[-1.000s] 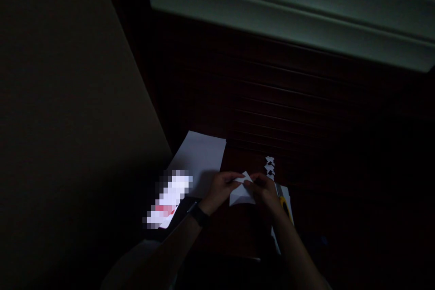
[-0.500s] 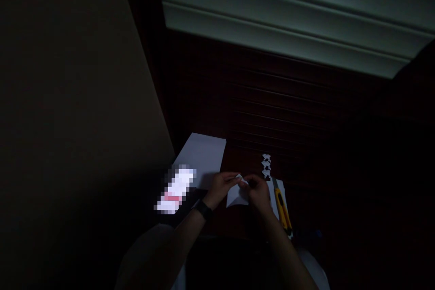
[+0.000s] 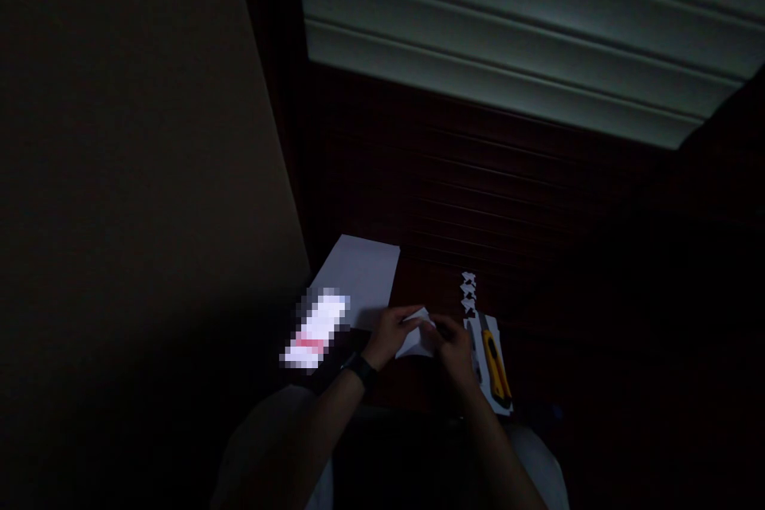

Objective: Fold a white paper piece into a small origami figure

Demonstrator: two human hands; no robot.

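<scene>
Between my two hands is a small piece of white paper point(image 3: 417, 341), with a crease or fold near its top. My left hand point(image 3: 386, 336), with a dark band on the wrist, pinches its left side. On the right side, the fingers of my right hand point(image 3: 453, 347) are closed on the same paper. The dim light hides the exact fingertip contact. Just right of my right hand, a yellow utility knife point(image 3: 495, 365) lies on a stack of white paper point(image 3: 485, 396).
Several small folded paper pieces point(image 3: 468, 288) stand in a line behind the knife. A large white sheet point(image 3: 364, 271) lies at the back left, with a bright, pixelated screen point(image 3: 316, 331) in front of it. A wall point(image 3: 179, 135) rises on the left; a pale slatted blind point(image 3: 508, 48) hangs behind.
The fingers have shifted on the paper, and its top now shows flatter and wider between them. The camera view has moved slightly. The knife and folded pieces stay put.
</scene>
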